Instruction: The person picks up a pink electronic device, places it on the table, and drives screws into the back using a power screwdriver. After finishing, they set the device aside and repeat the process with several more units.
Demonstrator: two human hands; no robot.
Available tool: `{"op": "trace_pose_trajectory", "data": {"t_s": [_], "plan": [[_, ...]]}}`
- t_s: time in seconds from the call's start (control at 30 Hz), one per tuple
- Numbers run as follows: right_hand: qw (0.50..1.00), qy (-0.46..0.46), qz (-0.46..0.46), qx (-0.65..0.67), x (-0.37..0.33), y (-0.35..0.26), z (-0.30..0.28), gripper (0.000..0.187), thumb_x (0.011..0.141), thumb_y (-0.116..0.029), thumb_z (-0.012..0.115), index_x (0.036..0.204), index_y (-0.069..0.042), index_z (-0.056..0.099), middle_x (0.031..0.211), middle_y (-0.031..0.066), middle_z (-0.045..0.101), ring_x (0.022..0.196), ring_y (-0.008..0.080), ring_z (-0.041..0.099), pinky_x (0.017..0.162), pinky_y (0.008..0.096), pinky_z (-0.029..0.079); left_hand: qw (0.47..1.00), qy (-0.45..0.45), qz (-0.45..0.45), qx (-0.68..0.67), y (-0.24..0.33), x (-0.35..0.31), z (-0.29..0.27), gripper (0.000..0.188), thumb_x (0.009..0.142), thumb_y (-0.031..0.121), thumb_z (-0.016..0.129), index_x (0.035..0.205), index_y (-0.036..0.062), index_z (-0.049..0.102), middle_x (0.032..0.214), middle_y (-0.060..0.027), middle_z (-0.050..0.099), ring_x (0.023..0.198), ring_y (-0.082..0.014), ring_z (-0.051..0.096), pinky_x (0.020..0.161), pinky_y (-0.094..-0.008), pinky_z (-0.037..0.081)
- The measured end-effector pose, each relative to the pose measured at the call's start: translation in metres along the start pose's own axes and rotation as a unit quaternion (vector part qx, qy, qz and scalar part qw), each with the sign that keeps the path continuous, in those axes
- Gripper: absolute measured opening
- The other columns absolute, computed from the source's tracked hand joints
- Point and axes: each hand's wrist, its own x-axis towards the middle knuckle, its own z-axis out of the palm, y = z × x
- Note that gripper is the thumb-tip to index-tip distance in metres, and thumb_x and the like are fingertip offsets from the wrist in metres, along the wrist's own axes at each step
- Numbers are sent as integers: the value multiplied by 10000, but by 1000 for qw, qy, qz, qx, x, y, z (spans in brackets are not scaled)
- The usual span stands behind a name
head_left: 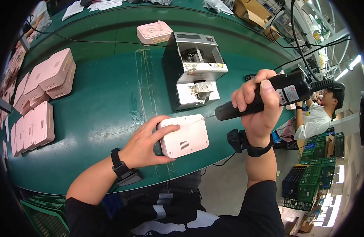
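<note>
My left hand [144, 140] grips the left side of a pale pink plastic case [188, 139], its fingers and thumb spread around the edge. The case lies on the green table with its speaker slots and corner screw holes facing up. In my right hand [256, 103] is a black corded electric screwdriver [235, 110], tilted so its thin bit points left. The bit's tip is close to the case's upper right corner; whether it touches a screw cannot be made out. Just beyond the case stands a black and silver screw feeder [197, 73].
Several pink cases [57, 69] are stacked at the left, with a row of others [38, 125] nearer. Another case [153, 32] sits behind the feeder. A black cable [298, 39] hangs at the right. Beyond the table, a co-worker [314, 120] sits near green crates [312, 177].
</note>
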Motion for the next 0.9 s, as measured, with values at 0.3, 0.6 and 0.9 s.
{"op": "trace_pose_trajectory", "data": {"t_s": [0.3,0.6,0.9], "plan": [[1000,15,19,17,-5,23,-4,175,936,-251,492,992,-87,464,634,25,449,468,131,423,512,327,419,1000,8,2,11,0,2,2,783,574,241,890,1285,157,574,1334,-165,474,1120,-366,567,921,-421,498],[999,1,-7,39,-9,31,-9,192,935,-268,487,997,-90,448,626,21,431,456,127,409,497,322,409,1000,14,5,11,-3,2,4,783,567,234,891,1279,153,575,1333,-169,473,1124,-369,566,924,-422,494],[999,6,2,34,-8,30,-8,193,936,-260,483,1001,-81,449,619,30,431,455,130,400,490,326,404,1000,0,-24,-5,2,1,5,823,563,214,869,1321,203,549,1370,-145,447,1176,-366,532,971,-445,473]]}}
